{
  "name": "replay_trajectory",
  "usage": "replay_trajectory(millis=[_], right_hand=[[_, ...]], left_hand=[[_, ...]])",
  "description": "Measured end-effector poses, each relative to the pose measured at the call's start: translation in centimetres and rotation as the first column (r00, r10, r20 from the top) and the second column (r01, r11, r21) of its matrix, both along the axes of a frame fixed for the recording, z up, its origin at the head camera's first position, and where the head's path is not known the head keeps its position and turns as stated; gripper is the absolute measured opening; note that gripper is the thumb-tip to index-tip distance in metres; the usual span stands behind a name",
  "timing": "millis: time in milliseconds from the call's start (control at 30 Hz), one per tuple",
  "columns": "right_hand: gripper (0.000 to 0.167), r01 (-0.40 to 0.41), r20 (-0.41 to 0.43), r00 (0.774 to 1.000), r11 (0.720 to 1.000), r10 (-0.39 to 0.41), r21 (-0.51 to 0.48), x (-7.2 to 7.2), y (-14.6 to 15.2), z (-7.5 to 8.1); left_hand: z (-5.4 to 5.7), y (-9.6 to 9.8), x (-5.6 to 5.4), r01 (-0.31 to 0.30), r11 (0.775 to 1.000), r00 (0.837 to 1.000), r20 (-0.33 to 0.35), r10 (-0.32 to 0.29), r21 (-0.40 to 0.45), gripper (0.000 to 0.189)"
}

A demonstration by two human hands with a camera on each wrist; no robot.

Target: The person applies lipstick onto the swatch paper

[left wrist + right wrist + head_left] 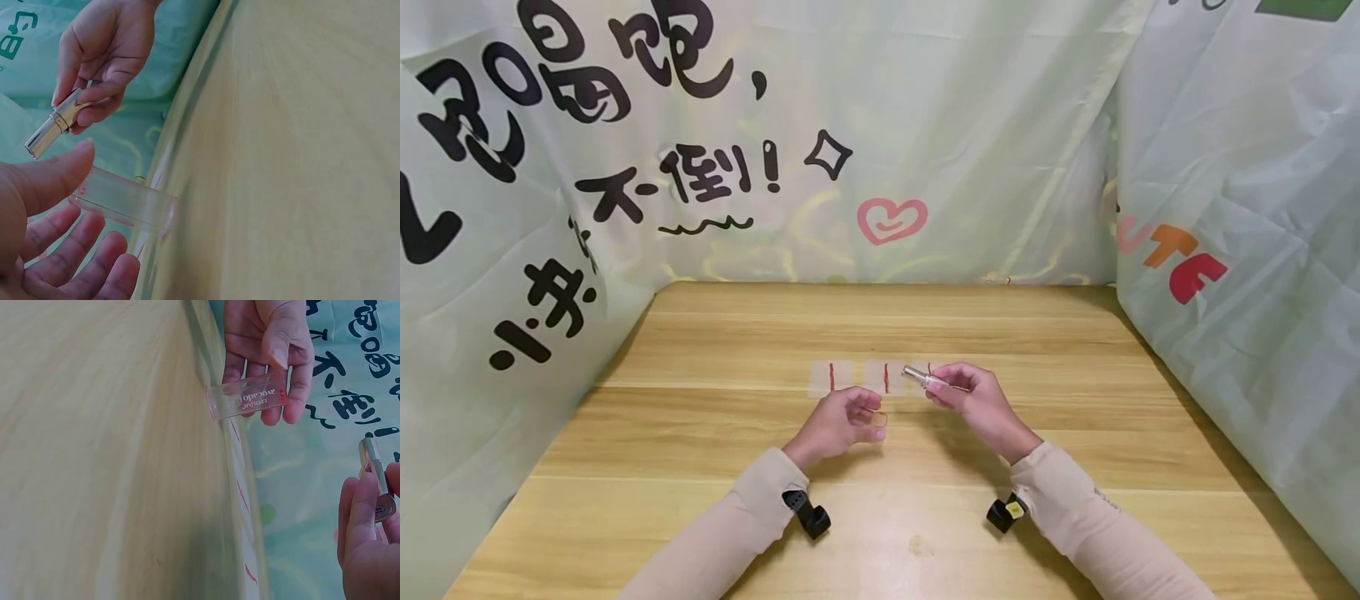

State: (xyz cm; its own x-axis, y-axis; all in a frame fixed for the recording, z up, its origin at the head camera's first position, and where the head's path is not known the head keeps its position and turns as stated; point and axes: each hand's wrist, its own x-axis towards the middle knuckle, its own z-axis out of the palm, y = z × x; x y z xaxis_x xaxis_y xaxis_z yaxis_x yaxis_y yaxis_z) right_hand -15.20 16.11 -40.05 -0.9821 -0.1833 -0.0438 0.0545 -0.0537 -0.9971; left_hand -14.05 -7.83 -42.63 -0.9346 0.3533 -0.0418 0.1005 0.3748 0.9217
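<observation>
My left hand [837, 425] pinches a clear plastic lipstick cap [134, 203] between thumb and fingertips. White lettering reading "avocado" shows on the cap in the right wrist view. Opposite it, my right hand [988, 408] grips a shiny silver and gold lipstick tube [916, 375], its metal end pointing toward the left. Tube and cap are apart, both held above the table. Beyond the hands lie pale see-through patches, each with a red stroke: a left patch [818, 379], a middle patch [874, 379] and a third, mostly hidden by my right hand and the tube.
The wooden table [895, 325] spreads under both hands. Hanging cloth [1000, 150] with printed lettering walls it in at the back and both sides. A black wrist camera [808, 515] is strapped over the left sleeve, another camera [1002, 515] over the right.
</observation>
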Motion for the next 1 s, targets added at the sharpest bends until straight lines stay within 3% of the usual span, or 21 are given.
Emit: replay_trajectory(millis=[267, 633, 1000], right_hand=[[0.020, -0.003, -0.006, 1.000, 1.000, 0.003, -0.016, 0.0, 0.1, 0.0], [0.016, -0.009, -0.007, 1.000, 0.999, 0.009, -0.042, 0.1, 0.1, 0.0], [0.014, -0.045, -0.048, 0.998, 0.997, 0.043, -0.056, 0.4, 0.2, 0.6]], left_hand=[[-0.1, 0.1, 0.0, 0.006, 1.000, 0.999, -0.038, -0.007, -0.008, 0.041], [-0.1, 0.0, 0.2, 0.000, 0.998, 0.999, -0.035, -0.001, -0.056, 0.029], [1.1, 0.0, -0.2, -0.031, 0.998, 0.998, -0.046, 0.034, 0.054, 0.025]])
